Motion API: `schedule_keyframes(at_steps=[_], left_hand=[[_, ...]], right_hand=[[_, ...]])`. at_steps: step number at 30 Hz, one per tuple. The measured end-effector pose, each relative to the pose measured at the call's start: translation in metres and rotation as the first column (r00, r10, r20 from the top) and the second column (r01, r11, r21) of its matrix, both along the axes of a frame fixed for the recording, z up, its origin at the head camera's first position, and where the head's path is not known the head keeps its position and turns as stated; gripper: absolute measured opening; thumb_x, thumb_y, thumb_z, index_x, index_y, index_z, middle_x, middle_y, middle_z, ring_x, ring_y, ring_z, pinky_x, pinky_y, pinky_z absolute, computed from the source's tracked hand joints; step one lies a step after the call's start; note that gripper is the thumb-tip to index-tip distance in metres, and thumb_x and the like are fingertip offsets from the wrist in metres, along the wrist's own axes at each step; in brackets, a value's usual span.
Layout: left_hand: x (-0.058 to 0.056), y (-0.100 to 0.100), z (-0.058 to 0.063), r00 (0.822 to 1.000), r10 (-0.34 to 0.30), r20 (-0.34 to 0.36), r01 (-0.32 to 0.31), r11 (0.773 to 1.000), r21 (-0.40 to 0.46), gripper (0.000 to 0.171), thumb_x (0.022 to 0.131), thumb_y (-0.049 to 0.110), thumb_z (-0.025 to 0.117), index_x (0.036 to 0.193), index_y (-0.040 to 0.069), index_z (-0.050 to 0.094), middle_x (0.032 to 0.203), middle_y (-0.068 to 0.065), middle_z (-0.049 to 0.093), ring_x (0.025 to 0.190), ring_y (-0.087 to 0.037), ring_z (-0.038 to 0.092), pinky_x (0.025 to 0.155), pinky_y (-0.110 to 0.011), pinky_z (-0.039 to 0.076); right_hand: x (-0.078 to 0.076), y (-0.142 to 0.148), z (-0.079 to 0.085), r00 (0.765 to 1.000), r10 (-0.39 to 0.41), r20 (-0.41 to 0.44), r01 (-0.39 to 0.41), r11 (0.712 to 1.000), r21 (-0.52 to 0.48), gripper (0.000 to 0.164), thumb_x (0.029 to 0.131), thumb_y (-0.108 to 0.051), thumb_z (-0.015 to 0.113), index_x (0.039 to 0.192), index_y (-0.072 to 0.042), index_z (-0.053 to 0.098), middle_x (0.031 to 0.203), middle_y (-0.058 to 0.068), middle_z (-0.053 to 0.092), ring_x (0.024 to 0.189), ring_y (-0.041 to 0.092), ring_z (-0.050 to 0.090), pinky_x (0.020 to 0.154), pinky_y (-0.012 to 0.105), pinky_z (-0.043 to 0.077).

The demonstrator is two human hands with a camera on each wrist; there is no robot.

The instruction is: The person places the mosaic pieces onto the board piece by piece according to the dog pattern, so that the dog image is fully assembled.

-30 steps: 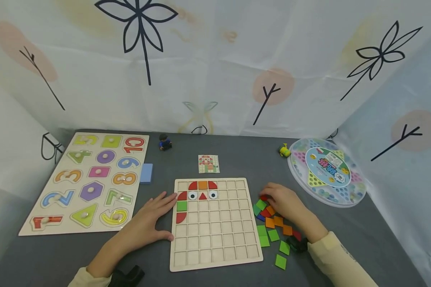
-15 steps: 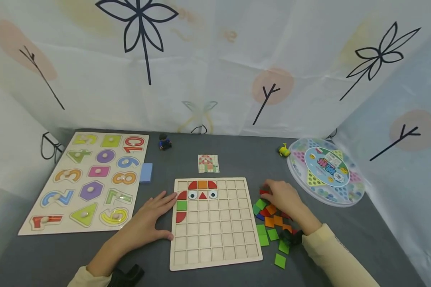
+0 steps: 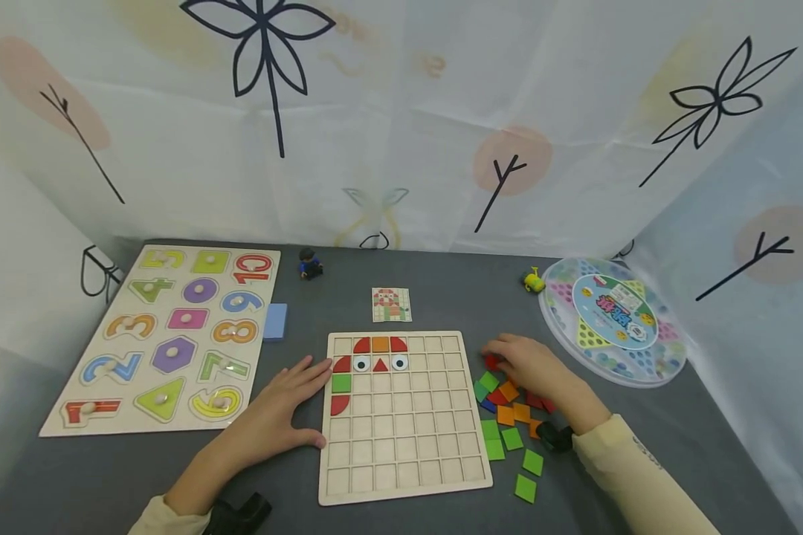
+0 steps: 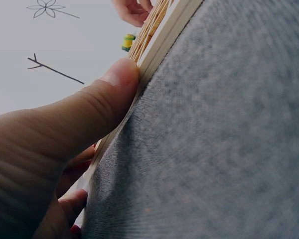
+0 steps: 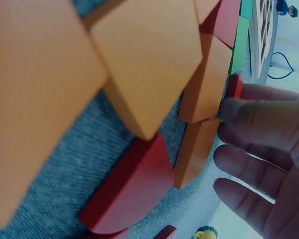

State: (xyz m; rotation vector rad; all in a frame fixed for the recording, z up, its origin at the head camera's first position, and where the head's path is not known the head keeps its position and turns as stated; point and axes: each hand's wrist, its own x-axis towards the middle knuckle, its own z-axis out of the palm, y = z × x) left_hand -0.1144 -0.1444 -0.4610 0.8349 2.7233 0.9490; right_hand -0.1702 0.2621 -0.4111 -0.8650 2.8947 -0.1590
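Observation:
A wooden grid board (image 3: 408, 449) lies flat, with red, orange and green tiles and two round eye tiles in its upper left cells. My left hand (image 3: 284, 409) rests along its left side, fingers fairly straight and fingertips at the edge; in the left wrist view the thumb (image 4: 122, 74) presses against the board's side. Right of the board, my right hand (image 3: 529, 364) is over a loose pile of tiles. Its thumb and index finger pinch a red tile (image 5: 234, 85), partly hidden by the fingers, while the other fingers hang loosely bent.
Orange tiles (image 3: 505, 414) and green tiles (image 3: 525, 488) lie scattered beside the board. A small pattern card (image 3: 391, 305) lies beyond it. Left stands a number puzzle board (image 3: 154, 305) with a blue block (image 3: 275, 322); right, a round game box (image 3: 616, 319). Two small toys are at the back.
My right hand shifts slightly over the far end of the tile pile, its fingers closing on a red tile. The left hand and the board stay in place.

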Motion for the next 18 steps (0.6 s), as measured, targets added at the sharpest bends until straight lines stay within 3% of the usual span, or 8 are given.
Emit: schedule_keyframes(at_steps=[13,18], left_hand=[[0.0,0.0,0.0,1.0,0.001,-0.015,-0.001,1.0,0.002,0.098,0.059,0.054,0.073,0.139,0.016,0.031,0.145,0.005,0.025,0.135,-0.025,0.015,0.104,-0.056,0.013],[0.0,0.0,0.0,1.0,0.001,-0.007,-0.001,1.0,-0.001,0.099,0.059,0.054,0.073,0.139,0.016,0.031,0.145,0.005,0.025,0.135,-0.025,0.014,0.104,-0.055,0.013]], right_hand=[[-0.005,-0.002,-0.005,0.999,-0.026,-0.037,0.024,0.998,-0.054,0.022,0.076,-0.015,0.069,0.096,-0.01,0.065,0.094,0.0,0.057,0.081,0.015,0.056,0.072,0.032,0.05],[-0.001,-0.025,0.004,0.994,-0.02,-0.108,0.004,0.99,-0.141,0.02,0.076,-0.017,0.069,0.095,-0.012,0.064,0.088,-0.001,0.057,0.067,0.01,0.05,0.058,0.023,0.045]])
